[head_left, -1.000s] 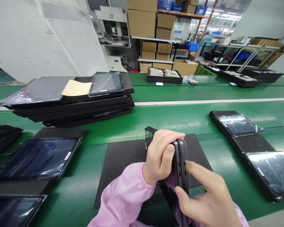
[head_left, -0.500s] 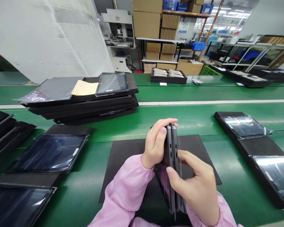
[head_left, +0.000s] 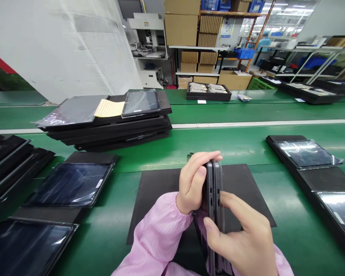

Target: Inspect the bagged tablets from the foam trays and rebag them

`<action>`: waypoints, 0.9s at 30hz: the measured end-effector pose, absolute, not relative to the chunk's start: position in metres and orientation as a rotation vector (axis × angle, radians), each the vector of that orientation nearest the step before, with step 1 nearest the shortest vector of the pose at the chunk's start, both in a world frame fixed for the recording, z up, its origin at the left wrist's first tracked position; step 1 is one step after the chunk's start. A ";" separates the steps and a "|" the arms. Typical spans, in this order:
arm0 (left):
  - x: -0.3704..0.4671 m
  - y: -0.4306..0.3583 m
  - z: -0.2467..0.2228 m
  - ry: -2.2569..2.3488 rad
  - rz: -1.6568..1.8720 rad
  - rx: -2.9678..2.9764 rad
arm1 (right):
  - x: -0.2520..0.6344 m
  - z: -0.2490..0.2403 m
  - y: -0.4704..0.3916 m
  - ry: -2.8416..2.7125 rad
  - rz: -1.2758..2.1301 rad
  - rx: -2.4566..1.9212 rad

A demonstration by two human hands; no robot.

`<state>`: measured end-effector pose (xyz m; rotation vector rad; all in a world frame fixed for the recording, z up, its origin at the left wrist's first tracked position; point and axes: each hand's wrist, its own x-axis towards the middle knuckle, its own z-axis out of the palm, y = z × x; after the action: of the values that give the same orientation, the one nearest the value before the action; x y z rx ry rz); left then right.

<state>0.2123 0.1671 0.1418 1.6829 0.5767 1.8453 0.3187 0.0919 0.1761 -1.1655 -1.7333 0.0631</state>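
Note:
Two dark tablets [head_left: 214, 199] stand on edge, face to face, above a black mat [head_left: 158, 199]. Their narrow sides, with small port openings, face up toward me. My left hand [head_left: 193, 178] wraps over the far end of the pair, fingers bent across the top corner and thumb along the left side. My right hand [head_left: 245, 234] grips the pair nearer to me, thumb on the left edge and index finger on the right side; its other fingers are partly hidden. Loose clear film hangs around the lower part of the tablets.
Film-covered tablets lie in black foam trays at left [head_left: 70, 184] and right [head_left: 303, 153]. Beyond the mat, stacked black trays [head_left: 117, 130] carry a tablet, a yellow sticker sheet [head_left: 109, 108] and clear bags. A black box of parts [head_left: 208, 92] stands farther back.
The view has shifted slightly, so the scene sits a little farther right. Both hands keep their grip on the tablets, which have moved slightly toward me and stand more evenly together.

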 end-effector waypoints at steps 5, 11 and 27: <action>0.210 0.161 0.140 0.584 1.877 1.748 | 0.322 0.167 0.084 -1.833 0.010 -1.175; 0.209 0.160 0.138 0.588 1.881 1.780 | 0.325 0.158 0.081 -1.889 -0.026 -1.174; 0.217 0.165 0.140 0.649 1.829 1.719 | 0.325 0.177 0.090 -1.780 0.022 -1.195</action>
<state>0.2170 0.1646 0.1405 1.7185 0.6486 1.8290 0.3246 0.0904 0.1770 -1.1946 -1.7804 0.0218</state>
